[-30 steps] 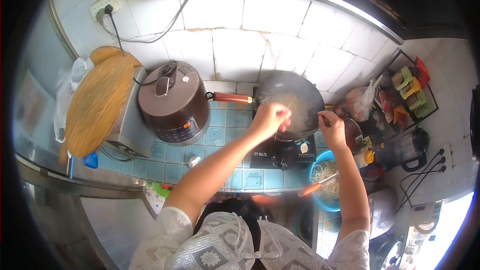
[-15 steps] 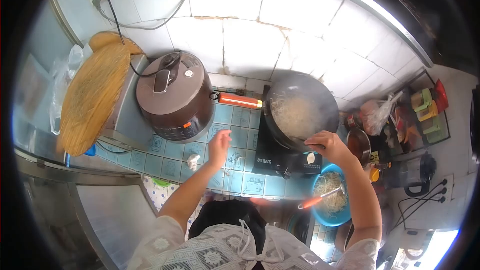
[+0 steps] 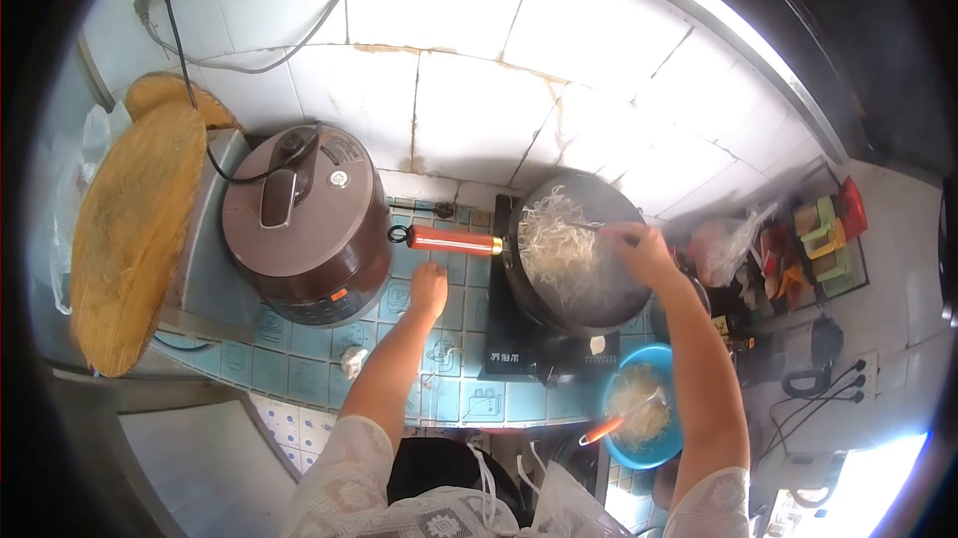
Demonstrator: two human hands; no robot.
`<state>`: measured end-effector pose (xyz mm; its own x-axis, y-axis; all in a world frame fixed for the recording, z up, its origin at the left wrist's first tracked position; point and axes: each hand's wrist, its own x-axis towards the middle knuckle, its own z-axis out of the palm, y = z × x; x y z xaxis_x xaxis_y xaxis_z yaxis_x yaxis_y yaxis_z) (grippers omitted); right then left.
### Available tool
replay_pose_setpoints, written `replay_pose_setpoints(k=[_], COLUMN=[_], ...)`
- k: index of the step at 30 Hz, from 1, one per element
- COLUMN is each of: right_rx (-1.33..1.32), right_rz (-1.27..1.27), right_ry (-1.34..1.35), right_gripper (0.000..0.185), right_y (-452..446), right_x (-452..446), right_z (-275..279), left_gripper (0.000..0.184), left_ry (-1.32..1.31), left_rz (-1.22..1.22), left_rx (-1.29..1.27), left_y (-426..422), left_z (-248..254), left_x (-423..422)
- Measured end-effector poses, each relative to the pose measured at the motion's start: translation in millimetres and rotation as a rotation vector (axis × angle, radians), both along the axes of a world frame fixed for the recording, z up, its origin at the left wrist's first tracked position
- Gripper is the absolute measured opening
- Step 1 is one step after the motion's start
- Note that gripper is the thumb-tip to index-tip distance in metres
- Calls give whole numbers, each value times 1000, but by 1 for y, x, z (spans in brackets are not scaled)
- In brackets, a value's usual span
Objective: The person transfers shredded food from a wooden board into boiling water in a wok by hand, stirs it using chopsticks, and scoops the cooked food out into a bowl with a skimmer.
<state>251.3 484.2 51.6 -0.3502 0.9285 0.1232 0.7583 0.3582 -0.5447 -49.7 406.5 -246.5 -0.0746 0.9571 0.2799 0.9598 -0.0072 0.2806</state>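
Pale noodle-like strands (image 3: 551, 249) lie in a dark wok (image 3: 629, 201) on a black induction cooker (image 3: 514, 348). Above the wok's right side, my right hand (image 3: 639, 251) is closed around a dark thin utensil (image 3: 587, 227), its tip at the strands; its exact kind is unclear. The wok's red-brown handle (image 3: 449, 240) points left. Just below that handle, my left hand (image 3: 429, 288) is loosely closed over the tiled counter, apart from the handle, with nothing visible in it.
A brown electric pressure cooker (image 3: 299, 209) and round wooden boards (image 3: 140, 229) stand at left. A small white lump (image 3: 353, 361) lies on the counter. At right, a blue basin (image 3: 612, 446) holds more pale strands and an orange-handled utensil (image 3: 602, 430). Seasonings and bags (image 3: 733, 249) sit beyond.
My right hand has moved up from the wok's near rim to over its right side, and the strands look lifted and loosened. My left hand has closed further. The camera view has shifted.
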Motion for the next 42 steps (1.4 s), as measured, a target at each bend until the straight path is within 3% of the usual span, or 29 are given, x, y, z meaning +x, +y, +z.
replay_pose_setpoints(k=[2, 4, 6, 8, 12, 18, 24, 26, 29, 34, 37, 39, 40, 42], right_rx=[-38, -162, -60, -305, -455, -564, -467, -290, -227, -150, 80, -39, -38, -114], right_rz=[-34, -111, -55, -284, -405, -488, -283, -137, -141, -17, 48, -198, -199, -397], right_ry=[30, 112, 181, 518, 731, 807, 599, 424, 290, 75, 96, 371, 370, 762], right_gripper=[15, 14, 15, 16, 20, 27, 22, 16, 14, 13, 12, 11, 11, 11], right_y=[-9, -25, -34, -49, -62, -34, -32, -32, -27, -42, -46, -46, -47, -50], right_x=[5, 12, 36, 50, 66, 41, -6, -10, 9, 25, 32, 36, 38, 44], right_z=[22, 55, 50, 53, 16, -25, -44, -48, -27, -32, -51, -55, -53, -44], left_gripper=[10, 5, 8, 12, 12, 13, 11, 9, 8, 8, 8, 8, 8, 7], left_ry=[-19, -345, -636, -882, -1034, -1004, -1094, -1176, -1155, -1112, -1103, -1133, -1134, -1137], left_rz=[-56, -46, 18, 26, 235, 411, 430, 350, 401, 404, 412, 418, 415, 411], left_rx=[-7, -29, 29, -51, -99, -38, -34, -2, -106, -62, -38, -17, -14, -15], left_y=[-19, -52, -94, -144, -242, -311, -323, -323, -330, -341, -343, -343, -342, -342], left_z=[10, 40, 58, 66, 53, 51, 70, 77, 90, 94, 88, 85, 85, 87], left_x=[-3, -5, -7, -17, -34, -43, -35, -33, -34, -40, -39, -40, -40, -39])
